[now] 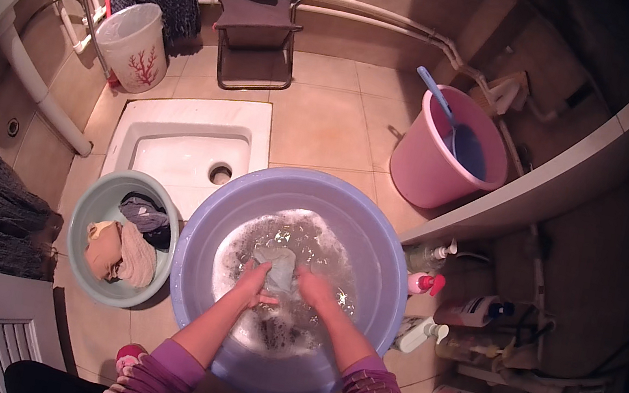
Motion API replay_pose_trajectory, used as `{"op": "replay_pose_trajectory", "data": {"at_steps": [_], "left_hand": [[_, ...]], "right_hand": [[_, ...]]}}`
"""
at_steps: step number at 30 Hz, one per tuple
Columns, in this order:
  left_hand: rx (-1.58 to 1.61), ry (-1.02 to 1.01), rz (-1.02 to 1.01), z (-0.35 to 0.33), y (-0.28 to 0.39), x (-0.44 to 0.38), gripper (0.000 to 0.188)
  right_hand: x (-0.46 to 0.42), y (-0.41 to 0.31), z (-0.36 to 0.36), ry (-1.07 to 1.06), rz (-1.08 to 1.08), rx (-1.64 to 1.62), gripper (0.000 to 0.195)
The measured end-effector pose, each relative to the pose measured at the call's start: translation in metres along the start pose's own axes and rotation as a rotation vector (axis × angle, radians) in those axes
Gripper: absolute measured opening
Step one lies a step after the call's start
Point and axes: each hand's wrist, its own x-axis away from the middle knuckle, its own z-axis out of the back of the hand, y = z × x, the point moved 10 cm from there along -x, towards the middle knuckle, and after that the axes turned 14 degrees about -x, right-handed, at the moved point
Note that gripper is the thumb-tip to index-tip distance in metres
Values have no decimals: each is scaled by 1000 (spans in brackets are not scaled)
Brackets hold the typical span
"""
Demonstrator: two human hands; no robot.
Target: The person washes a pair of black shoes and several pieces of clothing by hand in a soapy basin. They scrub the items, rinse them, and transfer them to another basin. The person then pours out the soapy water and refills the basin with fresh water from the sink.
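Note:
Between my hands a pale grey, wet cloth (280,268) lies at the surface of soapy water (313,242), inside a large blue-violet plastic basin (304,185). On the cloth's left side my left hand (252,287) grips its edge, with a finger or two stretched out over the foam. My right hand (312,287) has its fingers curled at the right side of the cloth, partly in the water. White suds ring the water, and the bottom of the basin is mostly hidden by foam and glare.
To the left, a smaller pale green basin (77,245) holds several crumpled cloths. Beyond it is a white squat toilet (193,143). A pink bucket (419,157) with a blue ladle (439,93) stands far right. Pump bottles (426,284) line the right side; a folding stool (259,21) is at the back.

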Motion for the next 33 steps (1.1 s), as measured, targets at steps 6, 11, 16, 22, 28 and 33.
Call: {"op": "replay_pose_trajectory", "data": {"at_steps": [6,11,16,22,28,33], "left_hand": [[-28,75,-48,2,11,12,72],[-946,380,-1242,5,27,3,56],[-544,-123,-1036,-31,18,-6,49],[-138,-153,-264,-47,23,25,53],[-179,134,-80,0,12,20,73],[119,14,-256,3,8,-23,68]], "right_hand": [[12,-39,42,161,99,-435,24],[111,-177,61,96,489,-594,21],[78,-142,50,307,385,-576,20],[16,-71,85,369,311,-179,24],[28,-44,34,-36,-118,-340,19],[117,-183,66,44,500,-469,14]]}}
